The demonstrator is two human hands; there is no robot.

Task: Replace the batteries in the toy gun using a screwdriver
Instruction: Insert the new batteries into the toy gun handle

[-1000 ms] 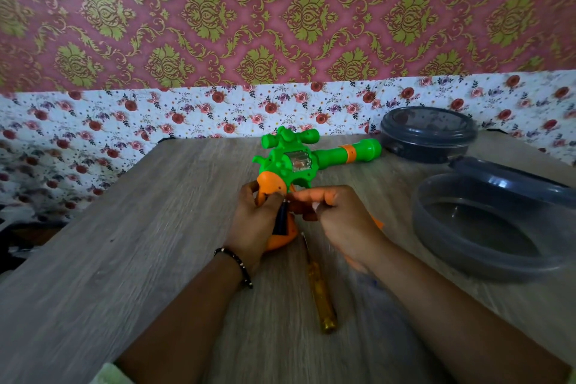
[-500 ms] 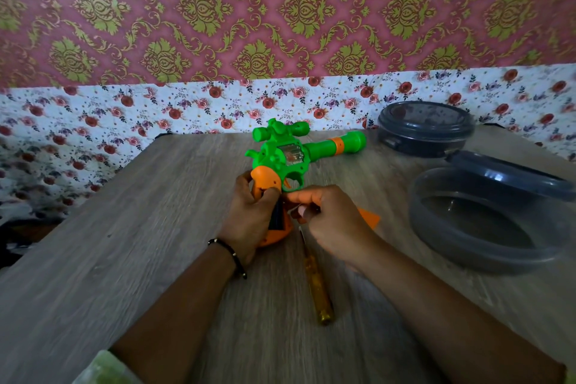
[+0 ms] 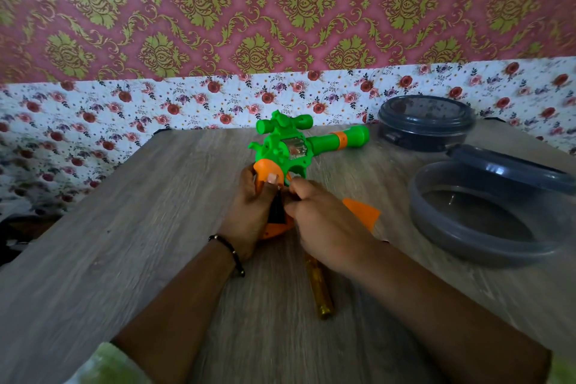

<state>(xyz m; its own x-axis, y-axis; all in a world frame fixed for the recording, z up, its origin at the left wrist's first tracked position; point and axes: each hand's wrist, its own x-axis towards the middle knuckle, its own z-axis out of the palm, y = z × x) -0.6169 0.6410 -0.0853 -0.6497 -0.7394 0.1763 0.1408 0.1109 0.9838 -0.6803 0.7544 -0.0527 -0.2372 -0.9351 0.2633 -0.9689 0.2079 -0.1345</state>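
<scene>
Toy gun (image 3: 299, 150) on table (image 3: 124, 227), left hand (image 3: 249, 215) clamped on its orange grip, right hand (image 3: 324, 221) pinching at the open battery slot; risk: battery seats crooked or slips, loose cover (image 3: 363, 213) gets knocked aside.

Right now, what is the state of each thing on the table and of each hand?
Toy gun: lying on the table, grip compartment open, something dark inside.
Cover: off the gun, lying on the table.
Screwdriver: lying on the table, unheld.
Far tub: lid on.
Near tub: open, lid leaning on its rim.
Left hand: gripping the gun's grip.
Right hand: fingers at the compartment; what they pinch is hidden.
</scene>
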